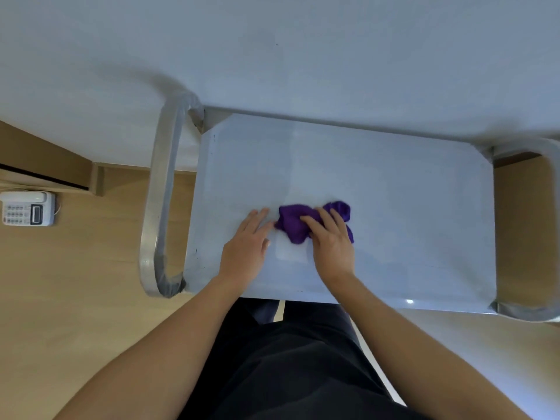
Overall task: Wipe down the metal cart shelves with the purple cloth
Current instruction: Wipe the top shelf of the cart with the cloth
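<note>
The metal cart's top shelf [394, 207] fills the middle of the view, flat and grey. A crumpled purple cloth [292, 221] lies on it near the front centre. My right hand [331, 237] presses down on the cloth's right part, fingers spread over it. My left hand [247, 244] rests flat on the shelf just left of the cloth, fingertips touching its edge, holding nothing.
A curved metal handle [160, 192] stands at the cart's left end and another [545, 310] at the right end. A white wall [272, 50] backs the cart. A white telephone [27, 208] lies on the wooden floor at far left.
</note>
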{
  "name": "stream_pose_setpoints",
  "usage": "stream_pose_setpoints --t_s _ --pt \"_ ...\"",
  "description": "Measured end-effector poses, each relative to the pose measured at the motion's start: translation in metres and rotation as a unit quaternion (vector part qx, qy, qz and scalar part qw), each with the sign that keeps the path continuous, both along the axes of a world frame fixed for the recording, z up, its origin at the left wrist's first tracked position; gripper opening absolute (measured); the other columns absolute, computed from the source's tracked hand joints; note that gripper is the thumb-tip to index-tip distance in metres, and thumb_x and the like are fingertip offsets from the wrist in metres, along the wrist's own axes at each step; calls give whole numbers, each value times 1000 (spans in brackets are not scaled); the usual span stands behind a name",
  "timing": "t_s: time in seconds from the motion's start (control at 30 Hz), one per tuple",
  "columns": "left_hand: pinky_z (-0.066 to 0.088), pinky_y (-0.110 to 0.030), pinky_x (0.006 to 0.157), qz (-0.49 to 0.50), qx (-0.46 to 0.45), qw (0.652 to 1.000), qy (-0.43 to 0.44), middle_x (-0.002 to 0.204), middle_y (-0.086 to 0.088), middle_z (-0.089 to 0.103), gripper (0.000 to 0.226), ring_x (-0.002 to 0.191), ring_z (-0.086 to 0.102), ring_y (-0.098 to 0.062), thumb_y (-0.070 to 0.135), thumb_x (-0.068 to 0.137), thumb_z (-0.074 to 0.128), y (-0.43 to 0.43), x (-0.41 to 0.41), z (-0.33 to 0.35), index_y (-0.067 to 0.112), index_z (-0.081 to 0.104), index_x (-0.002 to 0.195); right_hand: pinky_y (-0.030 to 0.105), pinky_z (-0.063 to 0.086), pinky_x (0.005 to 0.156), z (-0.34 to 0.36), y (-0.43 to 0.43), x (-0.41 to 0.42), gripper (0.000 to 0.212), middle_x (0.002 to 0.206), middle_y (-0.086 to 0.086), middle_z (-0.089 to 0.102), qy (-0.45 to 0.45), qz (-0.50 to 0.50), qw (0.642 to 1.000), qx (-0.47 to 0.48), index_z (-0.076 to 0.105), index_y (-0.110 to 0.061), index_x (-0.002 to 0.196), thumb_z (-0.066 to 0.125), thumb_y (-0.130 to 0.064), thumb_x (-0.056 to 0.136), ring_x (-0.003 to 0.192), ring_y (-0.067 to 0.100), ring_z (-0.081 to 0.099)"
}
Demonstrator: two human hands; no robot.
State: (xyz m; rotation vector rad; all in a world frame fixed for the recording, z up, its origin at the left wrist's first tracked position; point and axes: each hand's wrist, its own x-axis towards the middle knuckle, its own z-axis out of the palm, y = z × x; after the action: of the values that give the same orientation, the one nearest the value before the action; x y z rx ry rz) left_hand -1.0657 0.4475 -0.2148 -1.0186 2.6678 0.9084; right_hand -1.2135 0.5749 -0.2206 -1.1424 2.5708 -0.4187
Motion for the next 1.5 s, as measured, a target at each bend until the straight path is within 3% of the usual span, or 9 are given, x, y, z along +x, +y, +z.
stream_pose_setpoints --t_s 0.13,0.33,0.47,0.6,0.77,0.93,1.2,1.33,1.5 --pt "46 -33 100 34 -6 999 -14 159 7 19 49 145 20 -14 19 96 54 -6 5 2 18 43 143 39 58 76 4 14 30 42 136 0 56 7 32 999 5 66 -31 119 67 -8 84 131 30 47" --pt "43 -34 103 73 -55 995 -42 160 2 18 47 147 13 -18 10 99 46 -20 20 -1 12 38 145 39 59 76 2 20 65 51 137 -1 56 15 87 996 3 65 -33 119 74 -4 78 131 30 48" --pt "41 -33 104 68 -48 995 -50 161 4 12 52 148 9 -17 9 100 45 -20 24 -6 13 30 149 39 59 75 3 9 66 50 137 -3 56 4 55 998 1 64 -35 120 71 -5 81 132 27 47" --pt "49 -31 94 76 -52 995 -50 160 3 17 59 147 14 -19 1 94 52 -17 21 -6 13 32 148 39 52 90 -4 -42 43 45 139 0 55 0 19 999 -34 65 -35 121 60 -7 87 133 30 44" --pt "50 -20 64 67 -70 993 -68 160 5 17 63 147 17 -17 -2 90 57 -17 25 -11 19 34 145 35 34 108 -17 -176 -21 49 149 -4 43 -16 -2 1000 -26 58 -39 127 48 -7 92 142 24 29" --pt "44 -17 62 63 -67 992 -82 161 9 7 63 148 9 -15 -2 92 53 -19 24 -11 23 28 144 36 42 101 -17 -243 -51 48 143 -6 44 9 28 999 -14 52 -40 132 48 -9 95 138 23 30" --pt "47 -22 71 49 -49 993 -95 162 7 3 65 148 3 -16 -5 92 50 -20 23 -7 21 26 147 39 46 96 -4 -97 -7 42 137 1 53 21 44 999 -21 59 -32 127 51 -12 91 132 30 41" --pt "47 -31 94 58 -46 992 -101 162 6 -4 73 148 -3 -16 -11 90 44 -18 21 -1 19 18 151 39 55 86 -3 -2 32 46 138 1 53 38 38 998 11 60 -32 126 61 -7 88 133 29 44" --pt "48 -37 93 99 -53 986 -119 161 -1 7 63 148 9 -21 -6 90 48 -11 4 15 12 28 147 39 58 78 6 27 38 50 136 1 55 25 30 999 33 61 -32 124 67 -4 83 131 29 46"
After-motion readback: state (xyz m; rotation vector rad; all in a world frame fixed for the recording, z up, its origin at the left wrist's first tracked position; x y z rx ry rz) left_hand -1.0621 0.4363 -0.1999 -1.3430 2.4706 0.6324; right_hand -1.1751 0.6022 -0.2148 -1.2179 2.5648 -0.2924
